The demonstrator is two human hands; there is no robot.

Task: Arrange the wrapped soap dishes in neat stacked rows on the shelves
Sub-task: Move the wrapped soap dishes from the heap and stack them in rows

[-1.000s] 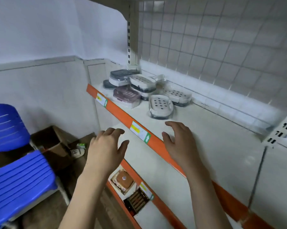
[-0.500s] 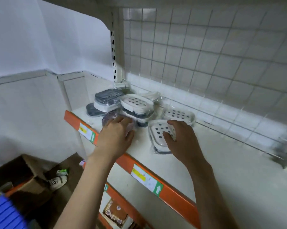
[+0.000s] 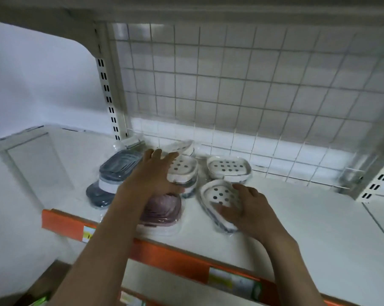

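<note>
A shop, by the look of its fittings: a white metal shelf point(image 3: 297, 217) with an orange price rail point(image 3: 175, 259) carrying paper labels point(image 3: 88, 233), slotted uprights point(image 3: 108, 100), a wire grid back panel point(image 3: 242, 89), and plastic-wrapped soap dishes point(image 3: 228, 167) laid out as stock.

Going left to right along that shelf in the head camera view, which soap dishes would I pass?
Grey soap dish stack → purple soap dish → white holed dish under the right hand; the white dish at the back sits about level with it.
</note>
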